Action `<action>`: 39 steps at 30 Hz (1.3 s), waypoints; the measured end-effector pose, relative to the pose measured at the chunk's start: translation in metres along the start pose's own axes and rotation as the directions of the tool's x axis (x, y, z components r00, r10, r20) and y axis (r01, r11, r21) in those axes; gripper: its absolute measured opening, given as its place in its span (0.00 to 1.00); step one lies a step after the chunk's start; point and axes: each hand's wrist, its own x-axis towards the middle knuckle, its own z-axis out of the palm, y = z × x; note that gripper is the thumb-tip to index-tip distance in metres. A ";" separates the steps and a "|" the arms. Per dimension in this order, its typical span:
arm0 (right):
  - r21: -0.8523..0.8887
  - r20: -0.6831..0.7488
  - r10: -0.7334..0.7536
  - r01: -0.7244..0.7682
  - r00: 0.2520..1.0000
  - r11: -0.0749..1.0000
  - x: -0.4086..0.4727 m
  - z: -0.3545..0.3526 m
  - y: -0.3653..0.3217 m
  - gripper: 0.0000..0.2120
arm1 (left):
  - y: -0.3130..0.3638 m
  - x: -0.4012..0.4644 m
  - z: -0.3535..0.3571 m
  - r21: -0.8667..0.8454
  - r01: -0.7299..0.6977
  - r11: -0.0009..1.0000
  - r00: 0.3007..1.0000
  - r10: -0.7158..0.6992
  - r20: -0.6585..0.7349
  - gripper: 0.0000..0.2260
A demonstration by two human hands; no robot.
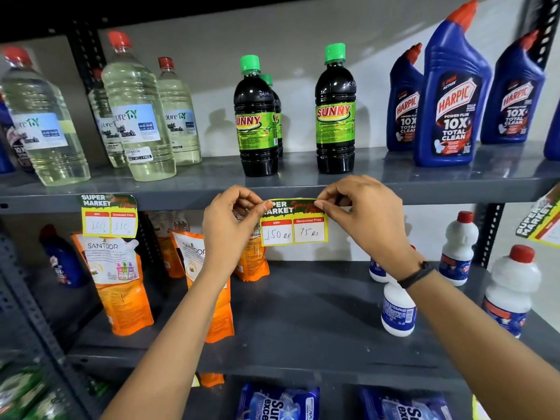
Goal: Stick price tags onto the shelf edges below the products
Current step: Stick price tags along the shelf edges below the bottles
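Note:
A yellow, red and green price tag (293, 225) reading 150 and 75 rests against the grey shelf edge (188, 197), below the dark Sunny bottles (256, 122). My left hand (233, 225) pinches its top left corner. My right hand (363, 213) pinches its top right corner. Another price tag (109, 216) hangs stuck on the same edge at the left, under the clear bleach bottles (136, 116). A third tag (542, 219) shows tilted at the far right edge of the view.
Blue Harpic bottles (451, 95) stand on the upper shelf at the right. The lower shelf holds orange Santoor pouches (118, 277) at the left and white bottles (397, 307) at the right. Blue packets (278, 401) lie on the bottom shelf.

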 end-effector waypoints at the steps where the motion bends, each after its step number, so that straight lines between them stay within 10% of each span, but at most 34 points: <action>1: 0.019 -0.008 0.015 -0.015 1.000 1.000 0.002 0.000 -0.001 0.02 | 0.002 0.002 0.000 -0.021 0.005 1.000 1.000 -0.005 -0.012 0.08; 17: 0.073 -0.068 0.106 -0.101 0.992 0.992 0.008 0.003 -0.006 0.03 | 0.024 0.009 0.008 0.374 -0.164 0.913 0.973 0.213 -0.092 0.07; 25: 0.003 -0.088 0.050 -0.050 0.995 0.999 0.011 0.003 -0.004 0.09 | 0.031 0.018 0.025 0.153 -0.244 0.958 0.970 0.241 0.042 0.04; 39: -0.028 -0.102 0.052 -0.055 0.993 0.998 0.009 0.011 0.000 0.08 | 0.020 0.008 0.044 0.332 -0.248 0.910 0.959 0.279 -0.048 0.06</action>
